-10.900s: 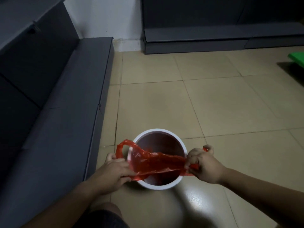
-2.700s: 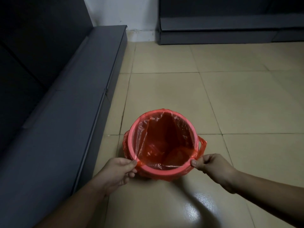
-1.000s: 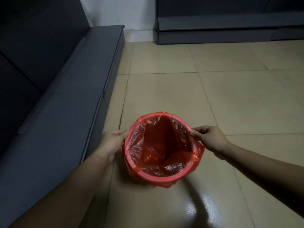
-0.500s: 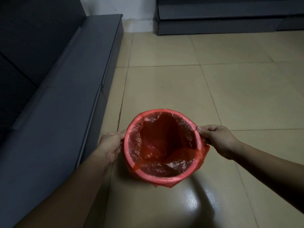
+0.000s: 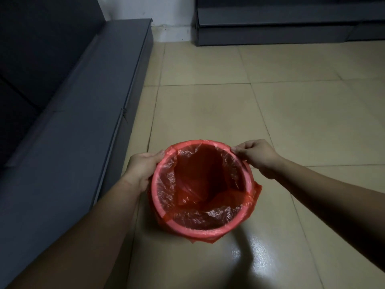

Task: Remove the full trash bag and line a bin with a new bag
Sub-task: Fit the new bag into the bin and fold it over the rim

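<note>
Both hands grip the red trash bag (image 5: 200, 184) folded over the bin's rim — left hand (image 5: 143, 167), right hand (image 5: 256, 155) — on the tiled floor (image 5: 229, 111).

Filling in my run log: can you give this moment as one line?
stage: seating liner | red bag: folded over bin rim | left hand: gripping rim | right hand: pinching bag edge
</note>
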A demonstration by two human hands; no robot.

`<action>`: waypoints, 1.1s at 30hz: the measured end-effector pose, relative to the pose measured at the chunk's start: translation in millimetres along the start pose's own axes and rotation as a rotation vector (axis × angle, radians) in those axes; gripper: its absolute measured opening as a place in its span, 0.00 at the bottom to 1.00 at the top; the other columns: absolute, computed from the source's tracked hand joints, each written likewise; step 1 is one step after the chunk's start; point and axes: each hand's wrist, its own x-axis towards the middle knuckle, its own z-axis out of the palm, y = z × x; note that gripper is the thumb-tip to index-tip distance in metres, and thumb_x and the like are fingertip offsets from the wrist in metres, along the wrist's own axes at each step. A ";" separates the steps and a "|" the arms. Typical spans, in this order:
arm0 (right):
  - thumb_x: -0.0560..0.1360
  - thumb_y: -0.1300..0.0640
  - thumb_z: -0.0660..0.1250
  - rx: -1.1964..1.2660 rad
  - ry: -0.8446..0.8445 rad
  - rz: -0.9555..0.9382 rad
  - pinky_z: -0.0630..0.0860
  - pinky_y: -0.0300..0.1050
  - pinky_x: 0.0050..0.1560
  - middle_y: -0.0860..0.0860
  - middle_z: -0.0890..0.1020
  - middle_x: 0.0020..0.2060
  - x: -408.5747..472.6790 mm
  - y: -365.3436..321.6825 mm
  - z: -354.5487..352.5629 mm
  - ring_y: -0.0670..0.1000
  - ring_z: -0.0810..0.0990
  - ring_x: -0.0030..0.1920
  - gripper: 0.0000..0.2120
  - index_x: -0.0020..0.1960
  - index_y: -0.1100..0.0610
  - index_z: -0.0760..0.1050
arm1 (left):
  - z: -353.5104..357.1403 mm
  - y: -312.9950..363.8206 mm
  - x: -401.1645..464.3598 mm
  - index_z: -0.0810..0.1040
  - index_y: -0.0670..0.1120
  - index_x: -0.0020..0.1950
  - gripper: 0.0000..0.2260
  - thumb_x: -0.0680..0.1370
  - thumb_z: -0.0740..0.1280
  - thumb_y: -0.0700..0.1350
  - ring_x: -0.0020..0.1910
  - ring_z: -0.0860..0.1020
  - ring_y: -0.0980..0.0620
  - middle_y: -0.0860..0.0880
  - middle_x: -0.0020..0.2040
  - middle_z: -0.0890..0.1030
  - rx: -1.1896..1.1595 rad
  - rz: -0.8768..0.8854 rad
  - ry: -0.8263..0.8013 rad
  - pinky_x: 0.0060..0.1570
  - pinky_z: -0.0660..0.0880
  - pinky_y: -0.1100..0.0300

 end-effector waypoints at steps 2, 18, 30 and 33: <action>0.73 0.60 0.74 0.061 -0.019 0.033 0.75 0.38 0.29 0.52 0.83 0.27 1.4 2.2 -0.1 0.49 0.78 0.28 0.08 0.44 0.67 0.83 | 0.6 -1.5 2.1 0.85 0.39 0.48 0.10 0.72 0.79 0.43 0.31 0.86 0.46 0.41 0.36 0.88 -0.040 -0.015 0.015 0.29 0.81 0.57; 0.74 0.49 0.74 -0.145 -0.124 -0.082 0.82 0.43 0.43 0.57 0.88 0.40 17.0 -27.5 17.9 0.50 0.85 0.37 0.13 0.43 0.60 0.86 | 29.0 26.7 17.3 0.85 0.48 0.50 0.11 0.75 0.75 0.54 0.39 0.87 0.49 0.50 0.40 0.88 0.400 0.226 -0.027 0.45 0.82 0.55; 0.69 0.58 0.77 0.006 -0.120 0.099 0.83 0.58 0.48 0.62 0.87 0.45 27.2 -25.5 27.7 0.61 0.86 0.43 0.12 0.48 0.66 0.84 | 40.7 32.1 15.6 0.85 0.38 0.44 0.05 0.73 0.76 0.39 0.35 0.84 0.43 0.35 0.42 0.87 0.247 0.022 -0.020 0.43 0.84 0.42; 0.71 0.56 0.76 -0.039 -0.123 0.061 0.83 0.54 0.48 0.64 0.87 0.45 29.0 -25.4 26.7 0.59 0.85 0.41 0.13 0.47 0.66 0.84 | 39.2 33.3 16.6 0.85 0.41 0.46 0.06 0.74 0.76 0.42 0.36 0.85 0.44 0.40 0.39 0.87 0.299 0.037 -0.012 0.45 0.85 0.46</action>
